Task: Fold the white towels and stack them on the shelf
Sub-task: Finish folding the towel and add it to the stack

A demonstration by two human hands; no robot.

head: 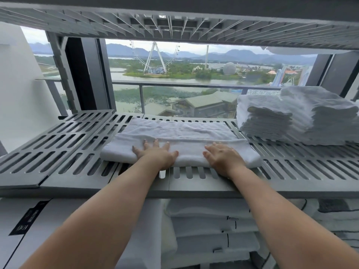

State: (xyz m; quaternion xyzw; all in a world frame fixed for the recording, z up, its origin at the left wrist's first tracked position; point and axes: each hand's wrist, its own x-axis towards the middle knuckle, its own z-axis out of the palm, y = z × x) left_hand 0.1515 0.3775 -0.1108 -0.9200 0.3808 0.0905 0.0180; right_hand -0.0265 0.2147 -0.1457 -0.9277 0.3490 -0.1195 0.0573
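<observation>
White towel (184, 131), folded into a long band, lies across the middle of the slatted shelf (58, 144), probably to be smoothed before its next fold. The stack of folded towels (303, 117) sits apart on the right. Left grip (157, 154) and right grip (223, 158) press flat on its near edge, fingers spread, clasping nothing.

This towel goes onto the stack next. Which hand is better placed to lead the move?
Right, probably. The right hand presses flat on the folded towel at the end nearer the stack of towels, which sits at the right of the shelf. The left hand lies farther from it.
</observation>
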